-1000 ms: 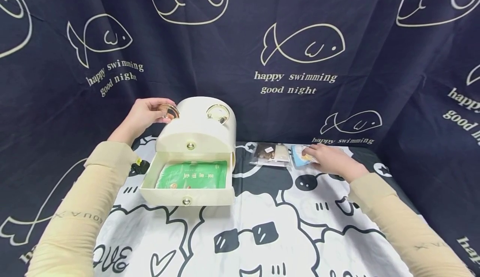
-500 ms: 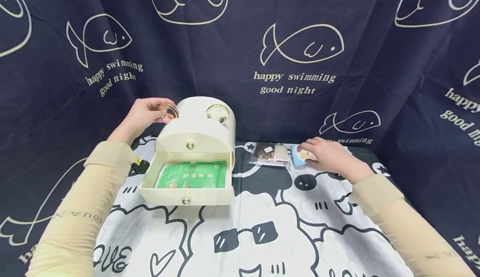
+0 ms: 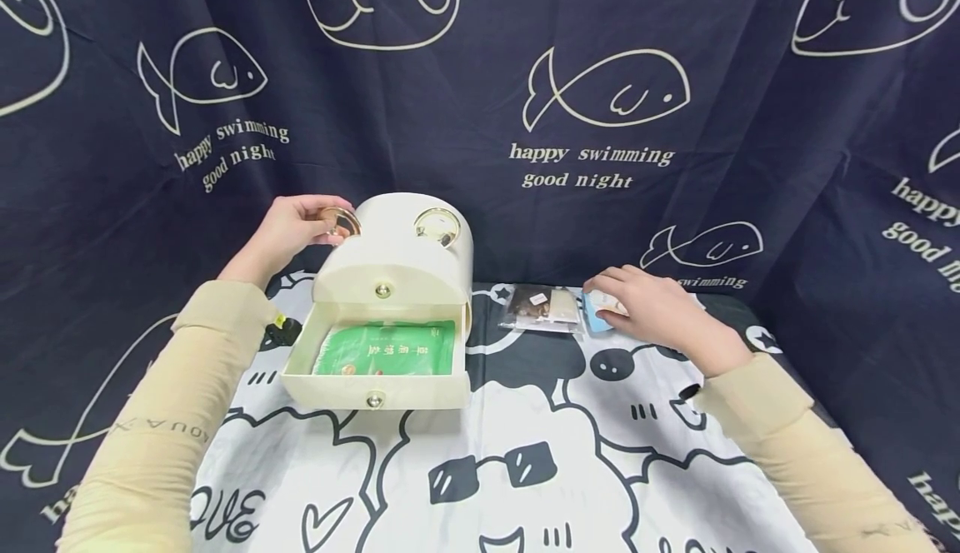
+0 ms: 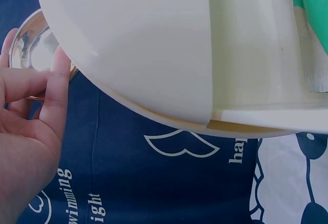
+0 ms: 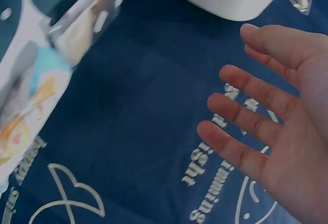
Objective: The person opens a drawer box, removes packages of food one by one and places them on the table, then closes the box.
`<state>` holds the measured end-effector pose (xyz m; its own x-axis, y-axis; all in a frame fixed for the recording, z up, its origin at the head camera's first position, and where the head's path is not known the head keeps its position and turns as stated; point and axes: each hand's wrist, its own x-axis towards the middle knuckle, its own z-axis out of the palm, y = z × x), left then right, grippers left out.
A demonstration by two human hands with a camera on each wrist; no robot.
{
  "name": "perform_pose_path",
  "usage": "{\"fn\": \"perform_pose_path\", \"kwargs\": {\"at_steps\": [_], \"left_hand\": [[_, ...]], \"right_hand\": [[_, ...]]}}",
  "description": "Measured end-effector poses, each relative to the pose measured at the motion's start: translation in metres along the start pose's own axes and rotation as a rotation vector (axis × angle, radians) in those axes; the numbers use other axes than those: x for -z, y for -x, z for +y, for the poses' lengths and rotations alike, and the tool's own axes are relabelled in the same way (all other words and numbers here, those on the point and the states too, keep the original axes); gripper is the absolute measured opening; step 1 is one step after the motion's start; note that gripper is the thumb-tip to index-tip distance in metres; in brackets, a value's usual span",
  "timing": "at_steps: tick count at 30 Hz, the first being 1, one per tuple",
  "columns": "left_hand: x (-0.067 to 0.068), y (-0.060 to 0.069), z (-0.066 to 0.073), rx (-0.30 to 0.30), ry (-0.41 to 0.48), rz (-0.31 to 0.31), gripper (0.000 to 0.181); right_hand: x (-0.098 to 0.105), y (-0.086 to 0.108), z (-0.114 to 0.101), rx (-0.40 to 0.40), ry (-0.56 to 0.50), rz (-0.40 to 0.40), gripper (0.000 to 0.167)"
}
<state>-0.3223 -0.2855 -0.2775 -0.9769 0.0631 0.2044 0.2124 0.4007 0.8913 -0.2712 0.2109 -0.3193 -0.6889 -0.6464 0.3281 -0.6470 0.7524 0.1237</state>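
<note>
A cream rounded box (image 3: 397, 261) stands on the cloth, its lower drawer (image 3: 326, 391) pulled out. Inside the drawer lies a green packet (image 3: 397, 349). My left hand (image 3: 292, 228) holds the gold round eye-like piece (image 4: 38, 49) at the box's upper left, fingers and thumb about its rim. My right hand (image 3: 656, 307) hovers by a small light-blue packet (image 3: 596, 320) and partly hides it. In the right wrist view its fingers (image 5: 238, 108) spread loosely, apart from the blue packet, with nothing between them.
A clear bag with dark and cream contents (image 3: 538, 307) lies left of the blue packet. Another gold round piece (image 3: 437, 228) sits at the box's upper right. A small black object (image 3: 281, 334) with a yellow mark is beside the drawer. A navy curtain (image 3: 480, 120) hangs behind.
My right hand has lifted off the blue packet and shifted slightly left and up, its fingers loosening. The left hand, box and drawer stay as they were.
</note>
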Motion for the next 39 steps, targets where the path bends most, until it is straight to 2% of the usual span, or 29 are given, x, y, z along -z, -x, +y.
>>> {"fn": "perform_pose_path", "kwargs": {"at_steps": [10, 27, 39], "left_hand": [[0.001, -0.001, -0.002, 0.002, 0.017, -0.007, 0.03], [0.0, 0.001, 0.001, 0.008, -0.009, -0.002, 0.03], [0.001, 0.001, 0.0, -0.002, 0.002, -0.01, 0.03]], "right_hand": [[0.012, -0.011, -0.025, 0.043, -0.061, 0.094, 0.036], [0.017, -0.036, -0.058, 0.07, -0.198, 0.229, 0.034], [0.012, -0.05, -0.081, 0.182, -0.275, 0.311, 0.033]]}}
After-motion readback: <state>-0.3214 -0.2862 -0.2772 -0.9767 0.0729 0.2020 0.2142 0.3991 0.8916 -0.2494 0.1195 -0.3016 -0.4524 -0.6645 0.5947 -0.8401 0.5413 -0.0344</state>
